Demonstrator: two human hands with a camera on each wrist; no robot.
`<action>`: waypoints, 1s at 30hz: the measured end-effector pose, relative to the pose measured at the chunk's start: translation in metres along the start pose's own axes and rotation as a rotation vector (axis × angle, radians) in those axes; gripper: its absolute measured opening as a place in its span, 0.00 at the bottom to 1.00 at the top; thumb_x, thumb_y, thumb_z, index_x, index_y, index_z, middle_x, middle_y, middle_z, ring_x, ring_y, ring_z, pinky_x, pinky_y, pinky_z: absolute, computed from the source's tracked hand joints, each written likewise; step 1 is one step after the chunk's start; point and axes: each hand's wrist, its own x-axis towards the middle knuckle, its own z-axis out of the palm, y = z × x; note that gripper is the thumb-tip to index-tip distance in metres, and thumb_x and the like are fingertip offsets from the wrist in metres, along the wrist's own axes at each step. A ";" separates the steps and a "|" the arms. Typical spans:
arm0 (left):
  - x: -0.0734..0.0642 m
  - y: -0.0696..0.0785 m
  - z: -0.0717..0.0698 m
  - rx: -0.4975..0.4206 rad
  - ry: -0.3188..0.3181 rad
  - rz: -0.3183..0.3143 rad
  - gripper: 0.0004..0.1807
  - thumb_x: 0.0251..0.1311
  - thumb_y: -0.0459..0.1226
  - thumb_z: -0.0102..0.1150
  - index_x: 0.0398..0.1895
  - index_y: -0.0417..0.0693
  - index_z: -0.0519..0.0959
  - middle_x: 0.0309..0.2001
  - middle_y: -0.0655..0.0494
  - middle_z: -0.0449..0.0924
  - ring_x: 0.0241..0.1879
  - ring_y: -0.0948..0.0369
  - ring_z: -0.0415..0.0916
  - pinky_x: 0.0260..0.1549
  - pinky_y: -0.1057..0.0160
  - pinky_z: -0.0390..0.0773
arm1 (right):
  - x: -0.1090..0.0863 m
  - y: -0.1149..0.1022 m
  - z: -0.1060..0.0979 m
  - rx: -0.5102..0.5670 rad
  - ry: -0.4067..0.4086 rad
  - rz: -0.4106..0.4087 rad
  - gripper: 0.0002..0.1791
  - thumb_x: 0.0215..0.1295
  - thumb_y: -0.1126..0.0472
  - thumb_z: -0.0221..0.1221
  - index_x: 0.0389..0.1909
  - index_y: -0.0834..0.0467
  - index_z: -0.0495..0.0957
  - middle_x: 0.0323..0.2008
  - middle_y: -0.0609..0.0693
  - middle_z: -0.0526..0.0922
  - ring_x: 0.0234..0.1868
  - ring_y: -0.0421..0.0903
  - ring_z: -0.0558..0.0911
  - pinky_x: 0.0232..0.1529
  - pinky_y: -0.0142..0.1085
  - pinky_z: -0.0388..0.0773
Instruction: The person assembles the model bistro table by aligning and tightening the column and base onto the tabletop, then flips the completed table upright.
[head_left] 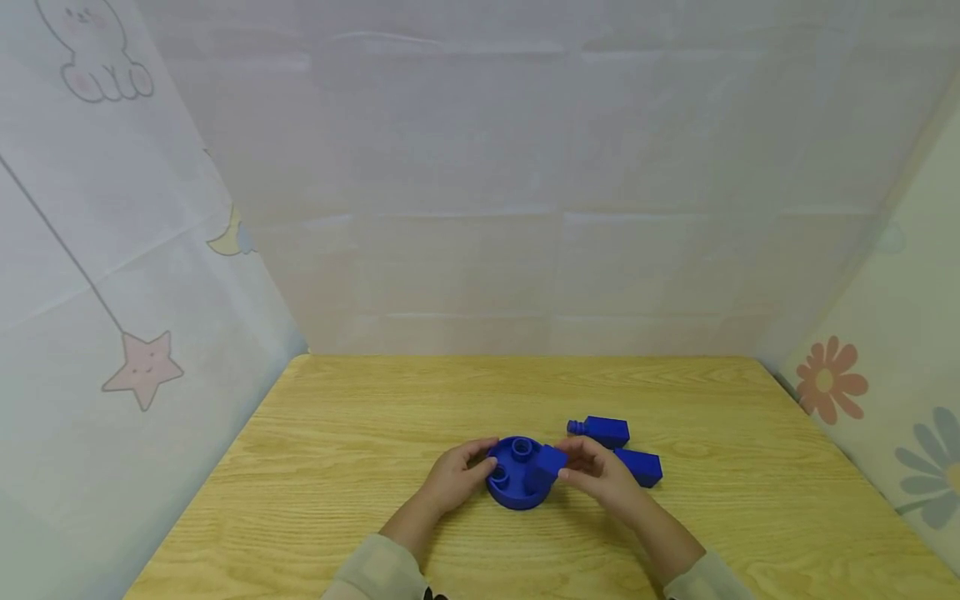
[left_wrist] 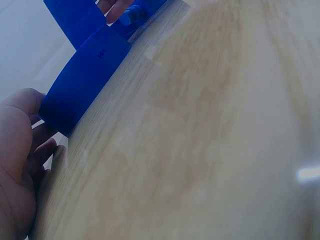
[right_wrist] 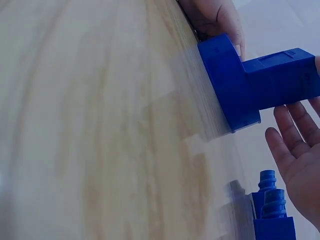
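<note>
A round blue base (head_left: 519, 501) with a raised rim and ring-shaped sockets sits on the wooden table. At its left rim my left hand (head_left: 452, 477) grips it, thumb over the edge. One square blue leg (head_left: 549, 463) stands upright on the right part of the base; the right wrist view shows this leg (right_wrist: 282, 77) meeting the base, its joint hidden. My right hand (head_left: 600, 477) holds the upper part of that leg between thumb and fingers. In the left wrist view, the base's outer wall (left_wrist: 87, 82) faces the camera.
Two loose blue legs lie right of the base: a farther leg (head_left: 607, 431) with its threaded end pointing left, and a nearer leg (head_left: 643, 468) partly behind my right hand. The wooden table (head_left: 337, 417) meets patterned cloth walls (head_left: 450, 250) at the back and sides.
</note>
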 end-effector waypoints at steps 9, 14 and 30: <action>-0.001 0.000 -0.001 0.001 0.001 0.001 0.23 0.69 0.45 0.55 0.63 0.46 0.76 0.61 0.49 0.78 0.61 0.50 0.75 0.60 0.51 0.75 | 0.004 0.002 0.003 -0.036 -0.048 -0.070 0.29 0.68 0.60 0.59 0.67 0.65 0.66 0.66 0.68 0.68 0.57 0.24 0.71 0.58 0.25 0.72; -0.001 0.000 0.000 0.012 0.004 0.007 0.22 0.69 0.45 0.55 0.63 0.46 0.76 0.60 0.48 0.79 0.60 0.49 0.75 0.59 0.52 0.75 | 0.005 0.000 0.003 -0.039 -0.105 -0.079 0.31 0.70 0.59 0.57 0.70 0.65 0.62 0.69 0.69 0.65 0.58 0.22 0.70 0.59 0.26 0.71; -0.002 0.002 0.000 0.001 -0.004 0.015 0.22 0.70 0.43 0.55 0.63 0.44 0.75 0.60 0.45 0.79 0.60 0.47 0.75 0.58 0.51 0.76 | 0.009 0.001 0.005 0.067 -0.212 -0.076 0.31 0.72 0.62 0.53 0.72 0.66 0.57 0.71 0.69 0.59 0.60 0.27 0.71 0.56 0.26 0.74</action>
